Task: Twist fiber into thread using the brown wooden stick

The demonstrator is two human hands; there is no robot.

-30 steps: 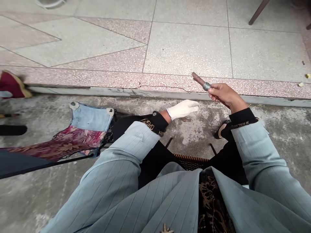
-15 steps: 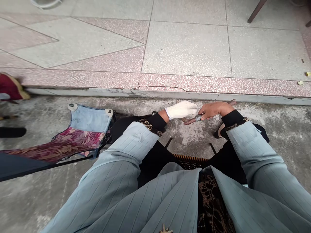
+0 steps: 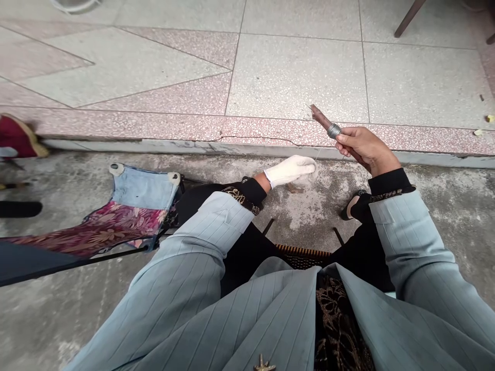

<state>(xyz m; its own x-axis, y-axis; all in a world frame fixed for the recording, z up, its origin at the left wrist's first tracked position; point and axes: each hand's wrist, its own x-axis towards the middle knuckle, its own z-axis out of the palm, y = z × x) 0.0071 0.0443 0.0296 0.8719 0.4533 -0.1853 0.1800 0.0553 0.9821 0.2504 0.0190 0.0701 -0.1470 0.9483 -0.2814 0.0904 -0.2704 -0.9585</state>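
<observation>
My right hand [image 3: 365, 149], bare, grips a short brown stick [image 3: 320, 117] that tilts up to the left over the step edge. Grey metal wire [image 3: 333, 130] is wound in tight turns around the stick just ahead of my fingers. My left hand [image 3: 292, 170], in a white knitted glove, is closed lower down and to the left, with fingertips pinched together. A thin strand of wire rises from those fingertips; its far end is hard to follow. Below the glove a small brown piece [image 3: 296, 189] lies on the concrete.
A raised tiled step [image 3: 297, 77] runs across in front of me. At left stands a folding chair [image 3: 141, 188] with blue and floral cloth, near a red shoe [image 3: 17, 136]. A brown furniture leg [image 3: 409, 18] stands at the upper right. I sit on a woven seat [image 3: 301, 252].
My right hand has risen up and to the right with the stick, whose free end swung from pointing down-left to up-left. My gloved left hand stays nearly in place, its fingers more curled.
</observation>
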